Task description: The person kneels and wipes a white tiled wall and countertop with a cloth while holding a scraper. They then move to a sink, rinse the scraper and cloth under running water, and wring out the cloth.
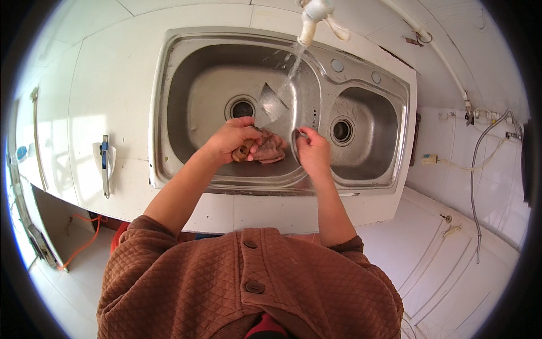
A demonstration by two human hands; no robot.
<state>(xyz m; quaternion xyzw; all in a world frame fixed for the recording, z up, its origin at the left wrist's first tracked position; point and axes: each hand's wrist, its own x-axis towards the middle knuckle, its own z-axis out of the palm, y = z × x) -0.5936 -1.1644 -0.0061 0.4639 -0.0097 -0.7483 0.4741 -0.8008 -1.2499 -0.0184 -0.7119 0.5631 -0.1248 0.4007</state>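
My left hand is closed around a wooden handle over the large sink basin. A wet, pinkish-brown cloth is bunched against its fingers. Beyond them a broad metal blade catches the light, apparently belonging to that handle; the join is hidden. Near the divider between the basins, my right hand grips a thin, round-edged grey object, seen almost edge-on. Water runs from the white tap into the large basin, close to the blade.
To the right is a smaller basin with its own drain. A blue-and-grey utility knife lies on a white holder on the left counter. A grey hose hangs along the right wall.
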